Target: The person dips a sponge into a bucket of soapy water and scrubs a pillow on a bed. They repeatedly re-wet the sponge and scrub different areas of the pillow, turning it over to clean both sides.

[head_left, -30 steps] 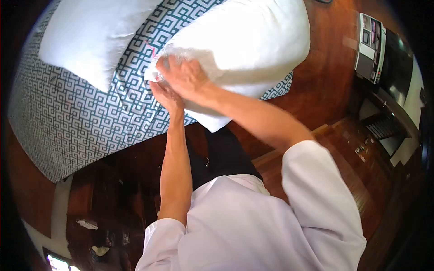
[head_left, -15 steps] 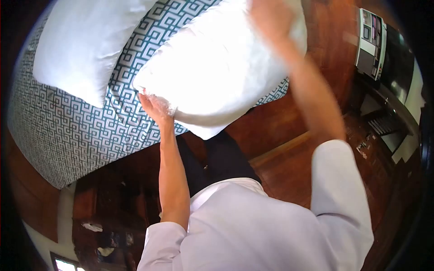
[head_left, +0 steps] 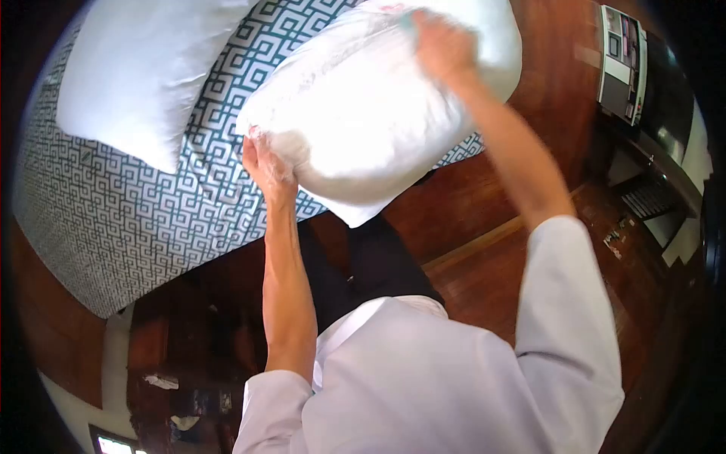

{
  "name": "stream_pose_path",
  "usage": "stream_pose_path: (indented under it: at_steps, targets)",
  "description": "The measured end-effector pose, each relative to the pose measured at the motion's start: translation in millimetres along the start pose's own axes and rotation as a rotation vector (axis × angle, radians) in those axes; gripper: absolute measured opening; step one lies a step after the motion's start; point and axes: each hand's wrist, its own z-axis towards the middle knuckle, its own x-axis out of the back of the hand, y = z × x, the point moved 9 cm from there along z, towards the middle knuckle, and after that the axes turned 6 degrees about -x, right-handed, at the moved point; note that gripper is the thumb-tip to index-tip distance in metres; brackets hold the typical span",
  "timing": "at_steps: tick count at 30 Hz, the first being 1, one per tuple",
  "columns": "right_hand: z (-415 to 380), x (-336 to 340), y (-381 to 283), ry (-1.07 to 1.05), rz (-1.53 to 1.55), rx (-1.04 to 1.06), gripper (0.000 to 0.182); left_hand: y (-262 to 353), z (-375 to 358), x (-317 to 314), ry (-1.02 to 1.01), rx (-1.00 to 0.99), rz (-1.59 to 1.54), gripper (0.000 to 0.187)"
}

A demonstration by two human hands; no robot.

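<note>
A plump white pillow [head_left: 363, 113] lies tilted across the near edge of the bed, its lower corner hanging past the edge. My left hand [head_left: 271, 165] grips its left end, where the material is crinkled and looks partly see-through. Over the upper right part of the same pillow is my right hand [head_left: 445, 47], smeared by motion. A small greenish patch shows at its fingertips, but I cannot make out what it is.
A second white pillow [head_left: 140, 83] rests on the patterned bedsheet [head_left: 189, 204] to the left. Dark wooden floor [head_left: 484, 265] runs below. On the right stands furniture bearing a flat white-framed object [head_left: 620, 68].
My right hand has come down slightly and to the left over the pillow. The pillow and my left hand have shifted a little to the right, and more creases show on top.
</note>
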Motion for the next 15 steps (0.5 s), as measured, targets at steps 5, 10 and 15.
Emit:
stream_pose_path:
  at_steps: [5,10,15]
  targets:
    - [62.5,77.4,40.6,0.074,0.018,-0.234,0.029,19.2,2.0,23.9,-0.09,-0.166,0.008,0.038]
    - [-73.1,141.9,-179.8,-0.054,0.526,0.22,0.042,28.3,-1.3,8.2,-0.126,-0.173,0.103,0.04]
    - [-97.2,81.7,-176.5,-0.054,0.349,0.354,0.05,20.7,-1.5,24.6,-0.079,-0.256,0.284,0.036]
